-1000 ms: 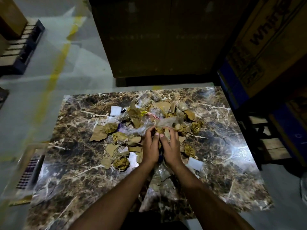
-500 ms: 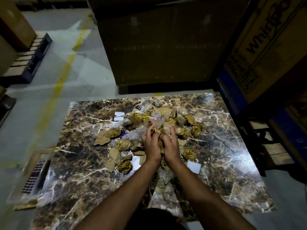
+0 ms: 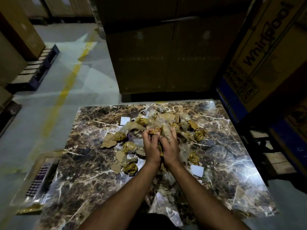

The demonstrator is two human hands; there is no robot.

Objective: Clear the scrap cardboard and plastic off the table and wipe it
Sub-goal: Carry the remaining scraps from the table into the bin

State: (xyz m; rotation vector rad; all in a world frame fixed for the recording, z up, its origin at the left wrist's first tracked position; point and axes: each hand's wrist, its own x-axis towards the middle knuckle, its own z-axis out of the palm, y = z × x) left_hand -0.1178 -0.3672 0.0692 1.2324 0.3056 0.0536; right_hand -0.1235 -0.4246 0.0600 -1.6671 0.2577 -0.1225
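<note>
Clutching scraps [image 3: 157,130] | left hand [image 3: 150,146], right hand [image 3: 169,147] pressed together (mid-table [image 3: 93,180])

The scene is dim. Glare shines on the table [image 3: 235,163] at its right side; the corners are dark, edges bent and blurred.

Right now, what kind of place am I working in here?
Most likely a warehouse or storeroom. Big cardboard cartons are stacked behind the marble table, one printed with an appliance brand, a pallet lies on the concrete floor, and a yellow line is painted along it.
</note>
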